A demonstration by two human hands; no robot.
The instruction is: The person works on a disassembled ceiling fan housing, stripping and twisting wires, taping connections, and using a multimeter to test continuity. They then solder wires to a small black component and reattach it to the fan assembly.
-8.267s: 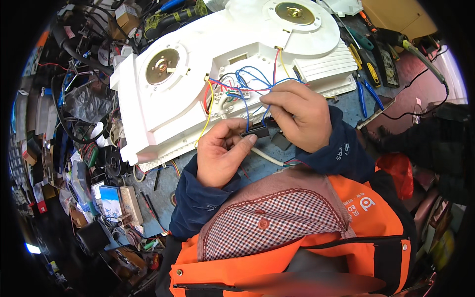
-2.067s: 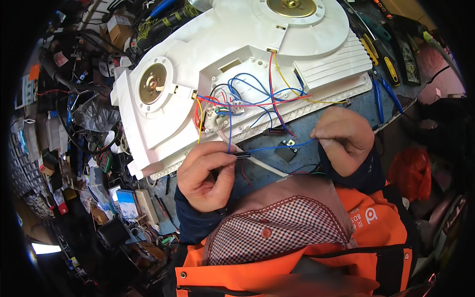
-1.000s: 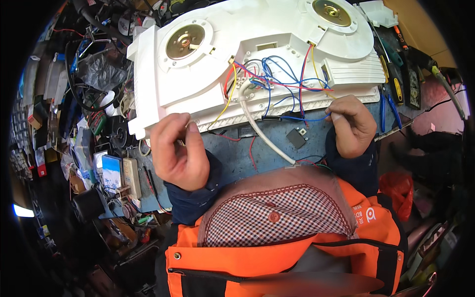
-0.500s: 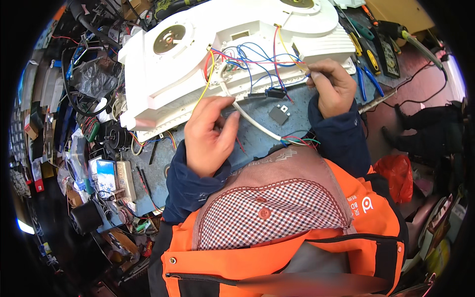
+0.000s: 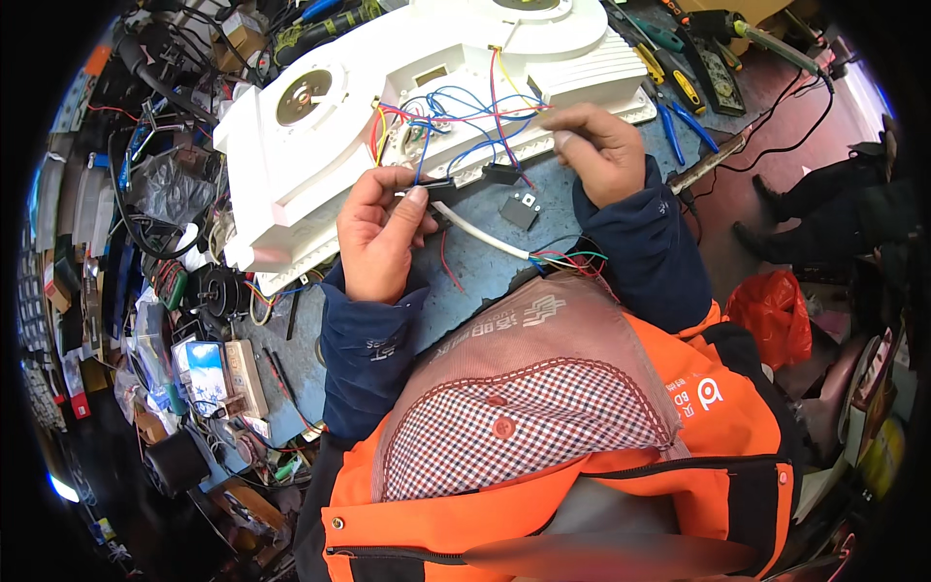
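Note:
A white plastic housing (image 5: 281,170) with two round fan openings lies across the bench, its loose blue, red and yellow wires (image 5: 465,107) spread over the middle. Between thumb and fingers, my left hand (image 5: 378,233) pinches a small black box-shaped capacitor (image 5: 438,188) at the housing's near edge. My right hand (image 5: 603,160) is closed at the fingertips on thin wire ends near the housing's right side. Another black capacitor (image 5: 500,174) rests by the near edge. A loose one with a metal tab (image 5: 519,211) lies on the bench. A white sheathed cable (image 5: 480,231) runs toward me, its coloured ends bare of sheath.
Blue-handled pliers (image 5: 684,131), yellow-handled cutters (image 5: 684,87) and a soldering iron (image 5: 713,160) lie at the right. Clutter with a black plastic bag (image 5: 175,189) crowds the left. A red bag (image 5: 771,315) sits low at the right. Another person's dark-clothed legs (image 5: 824,213) show there.
My left hand has gone from beside the white cable to grip the black capacitor. The right hand stays pinched near the wires. The whole view has shifted slightly.

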